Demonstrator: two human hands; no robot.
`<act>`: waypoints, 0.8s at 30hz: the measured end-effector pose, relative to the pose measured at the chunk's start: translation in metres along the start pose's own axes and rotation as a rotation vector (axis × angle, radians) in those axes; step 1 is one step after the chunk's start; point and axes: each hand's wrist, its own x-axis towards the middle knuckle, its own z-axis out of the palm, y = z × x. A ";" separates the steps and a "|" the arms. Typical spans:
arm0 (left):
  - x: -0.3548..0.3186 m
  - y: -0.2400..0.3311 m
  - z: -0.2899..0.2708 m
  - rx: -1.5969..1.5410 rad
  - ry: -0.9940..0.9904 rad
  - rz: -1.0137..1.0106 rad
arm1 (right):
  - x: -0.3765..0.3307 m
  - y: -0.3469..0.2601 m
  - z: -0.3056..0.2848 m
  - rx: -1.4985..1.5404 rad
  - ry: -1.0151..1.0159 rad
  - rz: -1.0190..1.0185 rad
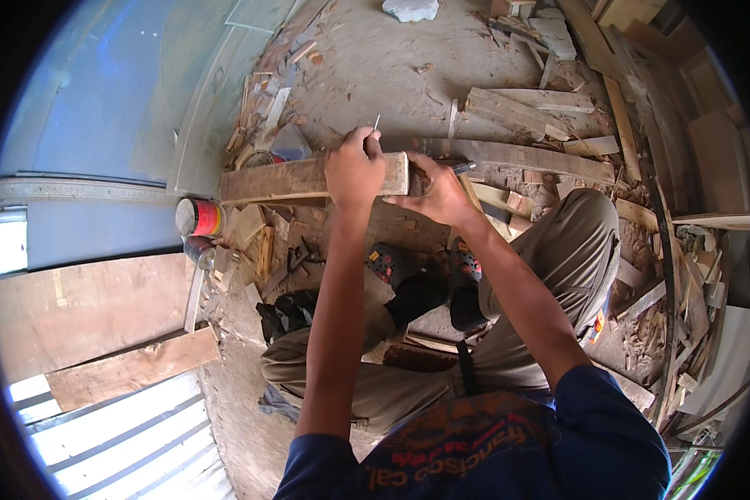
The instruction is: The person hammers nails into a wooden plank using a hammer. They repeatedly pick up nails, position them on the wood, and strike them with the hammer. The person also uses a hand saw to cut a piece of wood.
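A long wooden beam [279, 182] lies crosswise in front of me, its sawn end toward the right. My left hand [355, 169] rests on the beam near that end, its fingers closed in a pinch. From them a thin, pale, nail-like rod [377, 122] sticks up; its lower part is hidden. My right hand [438, 192] grips the beam's end, with the index finger at the far edge and the thumb at the near edge. A slim black object [464, 167] shows just beyond this hand; whether the hand touches it, I cannot tell.
Wood offcuts [517, 112] and planks [525, 158] litter the floor at the far right. A paint can [198, 217] stands at the beam's left end, by blue-grey panels [100, 108]. My bent legs [558, 250] and clogs [383, 262] are close below the beam.
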 end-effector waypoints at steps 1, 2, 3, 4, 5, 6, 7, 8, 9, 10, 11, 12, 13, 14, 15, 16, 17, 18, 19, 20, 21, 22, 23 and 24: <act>0.000 -0.002 0.000 -0.010 0.007 0.007 | 0.000 -0.004 -0.001 -0.021 0.003 0.009; 0.000 -0.003 0.001 -0.021 0.014 0.015 | -0.001 -0.005 0.000 -0.042 0.006 0.017; 0.002 0.000 0.000 -0.023 0.007 0.020 | 0.001 -0.003 -0.002 -0.061 0.005 0.001; 0.004 0.004 0.001 -0.026 0.000 0.025 | 0.004 0.000 -0.004 -0.081 0.005 -0.016; 0.006 0.008 0.001 -0.029 -0.008 0.031 | 0.006 0.003 -0.007 -0.100 0.005 -0.032; 0.008 0.007 0.001 -0.007 -0.021 0.013 | 0.008 -0.004 -0.009 -0.092 -0.035 -0.011; 0.011 0.006 0.002 0.014 -0.035 -0.005 | 0.010 -0.012 -0.013 -0.084 -0.074 0.010; 0.012 0.005 0.002 0.034 -0.050 -0.023 | 0.012 -0.017 -0.015 -0.076 -0.113 0.032; 0.015 0.005 0.004 0.027 -0.044 -0.024 | 0.013 -0.016 -0.017 -0.011 -0.127 -0.035; 0.017 0.004 0.005 0.020 -0.039 -0.024 | 0.015 -0.010 -0.018 0.054 -0.143 -0.101; 0.019 0.003 0.006 0.013 -0.034 -0.023 | 0.016 -0.006 -0.019 0.119 -0.158 -0.168; 0.020 0.003 0.007 0.018 -0.035 -0.025 | 0.016 -0.007 -0.020 0.239 -0.172 -0.098; 0.020 0.002 0.007 0.023 -0.036 -0.027 | 0.016 -0.007 -0.021 0.360 -0.178 -0.028; 0.021 0.002 0.008 0.028 -0.037 -0.029 | 0.017 -0.008 -0.022 0.474 -0.143 0.051; 0.021 0.001 0.009 0.018 -0.028 -0.014 | 0.017 -0.011 -0.022 0.586 -0.107 0.134; 0.022 0.000 0.009 0.007 -0.019 0.000 | 0.017 -0.018 -0.015 0.508 0.039 0.143; 0.023 -0.001 0.010 -0.003 -0.010 0.014 | 0.020 -0.015 -0.012 0.491 0.044 0.151; 0.023 0.002 0.009 -0.004 -0.035 0.001 | 0.023 -0.012 -0.009 0.476 0.052 0.159; 0.024 0.005 0.007 -0.006 -0.059 -0.012 | 0.025 -0.008 -0.006 0.460 0.060 0.168; 0.024 0.009 0.006 -0.008 -0.083 -0.025 | 0.024 -0.005 -0.002 0.494 0.152 0.121; 0.024 0.005 0.006 -0.012 -0.071 -0.020 | 0.025 -0.005 0.000 0.484 0.146 0.130; 0.024 0.002 0.007 -0.016 -0.059 -0.015 | 0.026 -0.006 0.002 0.475 0.139 0.139; 0.023 -0.001 0.008 -0.021 -0.047 -0.010 | 0.027 -0.006 0.003 0.465 0.132 0.148; 0.024 -0.001 0.008 -0.014 -0.042 -0.010 | 0.028 -0.008 0.003 0.468 0.144 0.150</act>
